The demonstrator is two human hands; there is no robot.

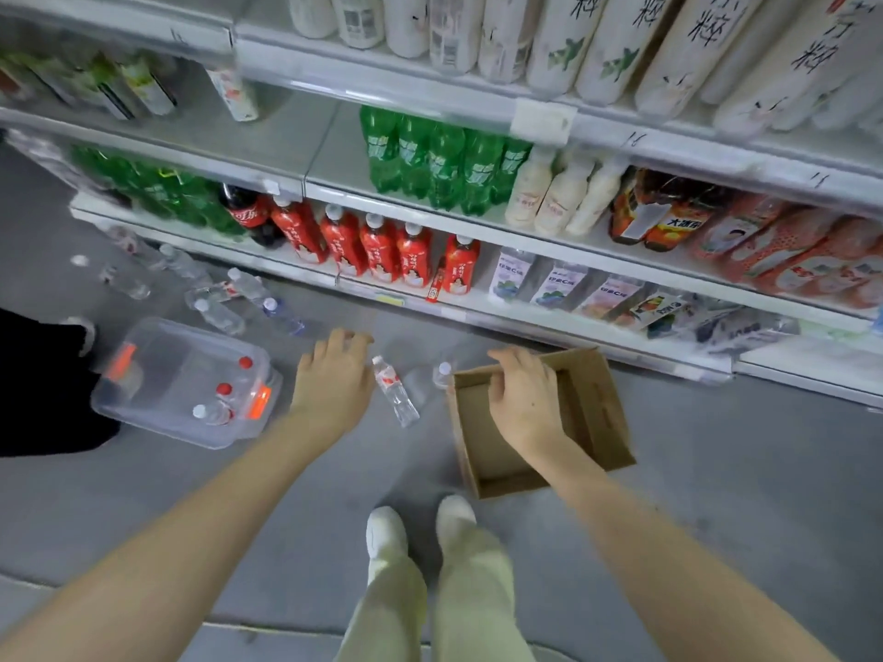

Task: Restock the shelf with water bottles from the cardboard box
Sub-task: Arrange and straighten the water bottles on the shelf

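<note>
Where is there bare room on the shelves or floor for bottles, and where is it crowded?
Bare shelf left of the green bottles beside the cream bottles; bare floor right of the cardboard box. Crowded: loose water bottles beside the clear bin.

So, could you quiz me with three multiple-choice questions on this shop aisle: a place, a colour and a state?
1. Where does the water bottle nearest the left hand lie?
A. On the floor
B. In the box
C. On a shelf

2. What colour are the latches on the clear plastic bin?
A. Blue
B. Orange
C. Green

3. The cardboard box is:
A. Taped shut
B. Full of bottles
C. Open, the right hand gripping its rim

Answers: 1 A, it lies on grey floor between hand and box; 2 B, both latches are orange; 3 C, bare cardboard shows inside.
</note>
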